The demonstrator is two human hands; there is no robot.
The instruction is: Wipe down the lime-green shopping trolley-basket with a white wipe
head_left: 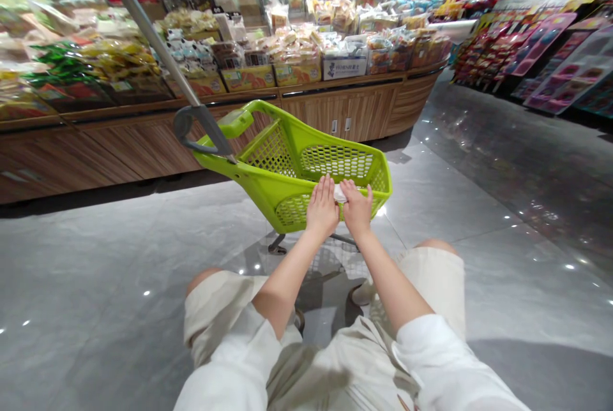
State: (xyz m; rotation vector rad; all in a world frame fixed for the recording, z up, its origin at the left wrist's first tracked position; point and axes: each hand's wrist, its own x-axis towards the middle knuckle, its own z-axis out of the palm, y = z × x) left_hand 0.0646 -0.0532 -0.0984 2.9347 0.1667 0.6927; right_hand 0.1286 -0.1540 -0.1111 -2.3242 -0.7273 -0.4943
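A lime-green shopping cart basket (335,130) with honeycomb holes stands in front of me. My left hand (322,207) lies on its near side wall, fingers straight and close together, tips at the rim. Just to its right, my right hand (357,208) rests on the same wall, with one outer finger apart from the others. Between the two hands a small white patch (340,193) shows against the green rim; both hands touch or border it, and whether it is paper or a label I cannot tell. Thumbs and palms are mostly hidden.
A grey pole (148,28) rises from the cart's grey loop handle (204,133). Behind runs a wooden counter (335,111) stacked with packaged snacks. Hanging goods fill a rack (507,47) at the right. Glossy grey tiles (119,258) surround the cart. My knees flank my arms.
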